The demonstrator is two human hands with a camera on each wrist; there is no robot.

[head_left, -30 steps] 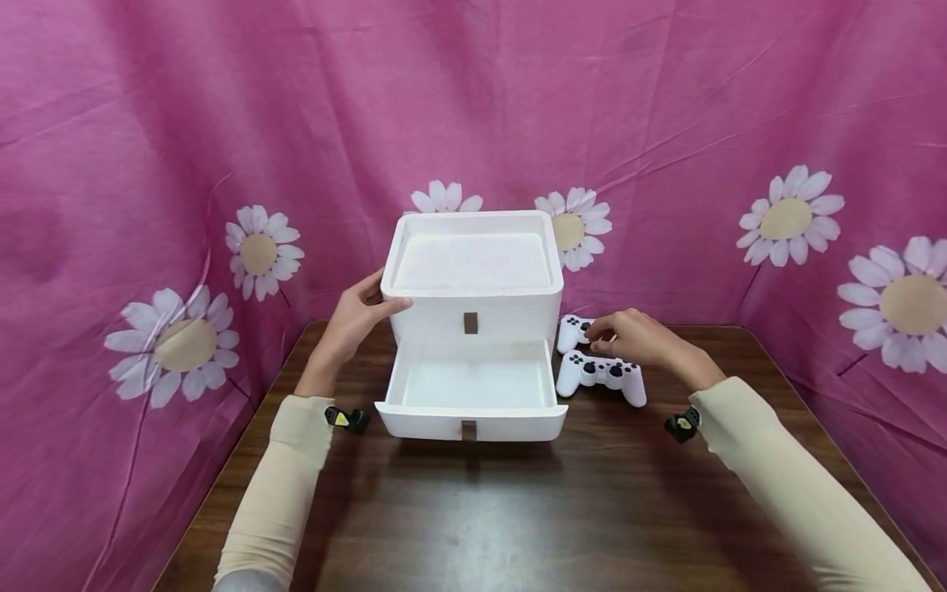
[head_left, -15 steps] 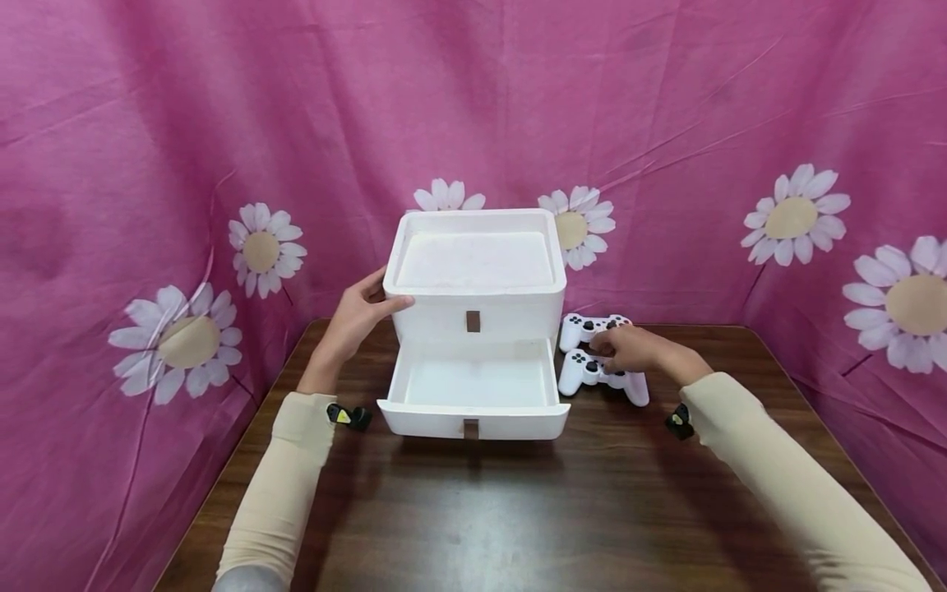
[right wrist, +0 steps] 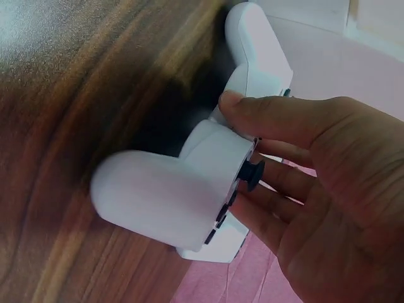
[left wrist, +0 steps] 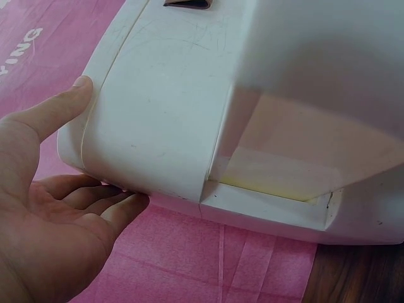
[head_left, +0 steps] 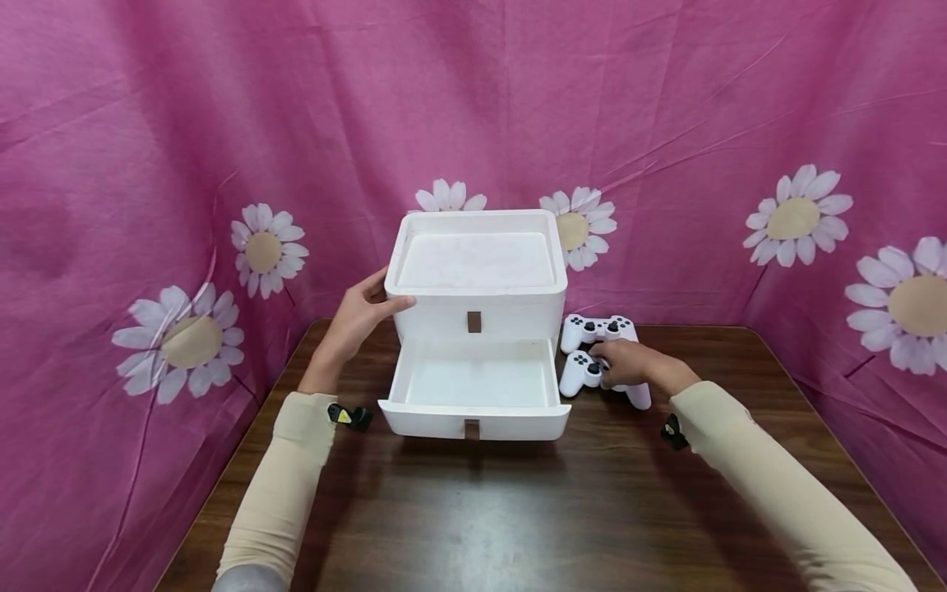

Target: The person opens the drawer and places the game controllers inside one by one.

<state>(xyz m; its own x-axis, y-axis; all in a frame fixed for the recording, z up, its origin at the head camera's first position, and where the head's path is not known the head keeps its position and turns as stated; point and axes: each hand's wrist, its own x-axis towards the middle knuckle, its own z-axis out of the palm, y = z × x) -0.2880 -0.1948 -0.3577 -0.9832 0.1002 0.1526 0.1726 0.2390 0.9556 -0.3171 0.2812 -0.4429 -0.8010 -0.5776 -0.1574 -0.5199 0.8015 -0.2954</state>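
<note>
A white two-drawer storage box (head_left: 429, 316) stands at the back of the table, its lower drawer (head_left: 429, 423) pulled out with nothing visible inside. My left hand (head_left: 353, 322) holds the box's upper left corner, thumb on the front and fingers along the side, as the left wrist view shows. To the box's right lie two white game controllers, one behind the other. My right hand (head_left: 636, 364) pinches the nearer game controller (right wrist: 158, 199) at its middle, thumb on the near edge and the other fingers across its button face. The farther game controller (head_left: 573, 337) lies just behind, untouched as far as visible.
The dark wooden table (head_left: 473, 510) reaches from the drawer toward me. Behind and at both sides hangs a pink cloth (head_left: 473, 99) with white daisies. The box's top is a shallow rimmed tray (head_left: 477, 259).
My right hand has moved from above the farther controller down toward me onto the nearer one and taken hold of it. The left hand keeps its place on the box.
</note>
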